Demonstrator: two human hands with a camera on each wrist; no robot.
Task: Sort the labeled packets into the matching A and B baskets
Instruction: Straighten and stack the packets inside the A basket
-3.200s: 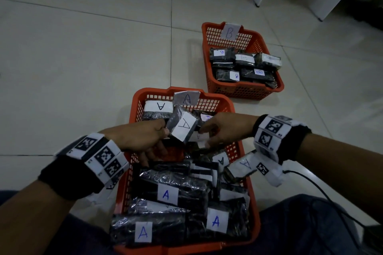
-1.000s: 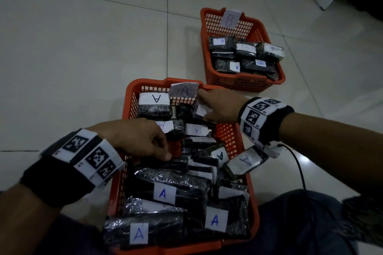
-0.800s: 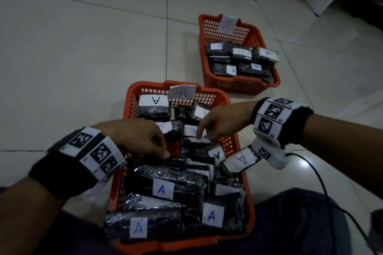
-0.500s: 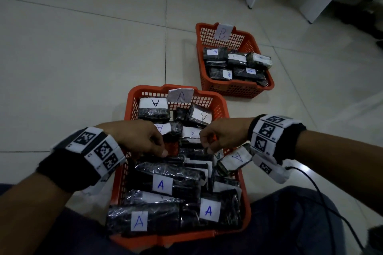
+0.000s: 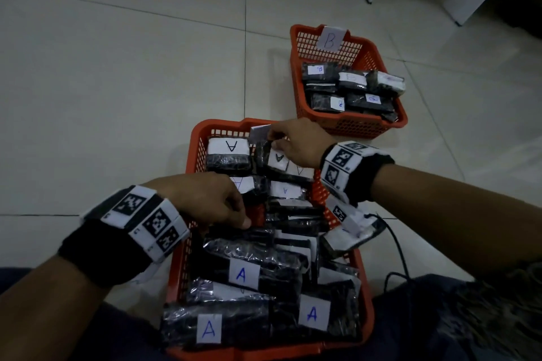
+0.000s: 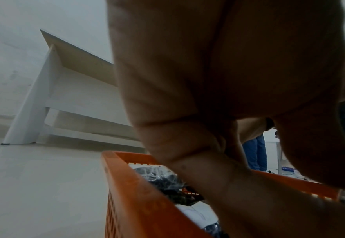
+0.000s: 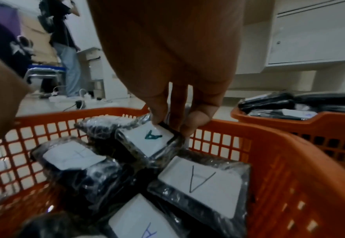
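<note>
Right hand (image 7: 179,116) on packet (image 7: 147,140) (basket's far edge)

Packets (image 5: 240,274) read A (basket tag (image 5: 330,39): B).

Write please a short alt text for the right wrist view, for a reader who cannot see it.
The right hand pinches the far end of a black wrapped packet labelled A, at the back of the orange A basket, which holds more A packets. A second orange basket with dark packets stands behind on the right.

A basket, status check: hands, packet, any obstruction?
Right hand pinching an A packet at the A basket far end. Left hand curled among packets, grip unclear. No obstruction seen.
</note>
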